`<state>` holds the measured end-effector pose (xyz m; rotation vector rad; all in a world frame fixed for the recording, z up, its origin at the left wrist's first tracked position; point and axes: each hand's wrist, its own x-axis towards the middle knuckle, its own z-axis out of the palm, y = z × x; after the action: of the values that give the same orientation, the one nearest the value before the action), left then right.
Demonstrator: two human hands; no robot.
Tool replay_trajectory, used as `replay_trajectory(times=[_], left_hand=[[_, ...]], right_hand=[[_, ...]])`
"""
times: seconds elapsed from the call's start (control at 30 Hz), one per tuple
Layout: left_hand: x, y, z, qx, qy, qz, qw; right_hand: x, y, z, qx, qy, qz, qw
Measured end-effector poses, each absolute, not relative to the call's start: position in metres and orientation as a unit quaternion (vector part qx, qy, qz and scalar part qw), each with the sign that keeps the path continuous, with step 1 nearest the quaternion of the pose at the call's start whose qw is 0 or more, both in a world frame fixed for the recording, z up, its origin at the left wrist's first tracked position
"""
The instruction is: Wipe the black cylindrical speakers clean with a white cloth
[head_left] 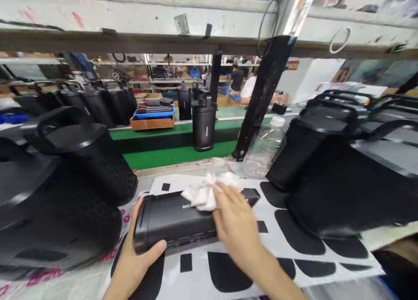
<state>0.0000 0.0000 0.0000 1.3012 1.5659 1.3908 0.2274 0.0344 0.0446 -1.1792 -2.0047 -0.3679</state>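
Note:
A black plastic housing [176, 224] with white lettering lies on its side across a white sheet [196, 278] bearing black cut-out shapes. My left hand [139, 256] grips its left end, thumb on the near side and fingers partly hidden behind. In my right hand [237, 221] is a crumpled white cloth [204, 193], pressed onto the upper face of the housing and covering part of the lettering. The handle end of the housing [253, 195] shows past my right hand.
Black handled housings stand at the left [88, 156] and right [300, 147]. A clear plastic bottle [264, 150] stands by a black post [261, 95]. Behind runs a green conveyor belt [156, 154] with another housing [204, 123] on it. A shelf beam [137, 17] crosses above; people work farther back.

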Motion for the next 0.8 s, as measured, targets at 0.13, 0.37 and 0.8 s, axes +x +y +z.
replay_trajectory(times=[0.13,0.37,0.8], left_hand=[[-0.004,-0.005,0.0,0.516,0.624,0.508,0.294],[-0.009,-0.001,-0.001,0.559,0.639,0.451,0.276],[0.006,0.026,0.056,0.798,0.568,0.187,-0.07]], right_hand=[[0.236,0.024,0.044,-0.386,-0.83,-0.158,0.371],[0.355,0.021,0.035,-0.703,-0.621,-0.01,0.346],[0.352,0.05,0.046,-0.559,-0.573,0.397,0.448]])
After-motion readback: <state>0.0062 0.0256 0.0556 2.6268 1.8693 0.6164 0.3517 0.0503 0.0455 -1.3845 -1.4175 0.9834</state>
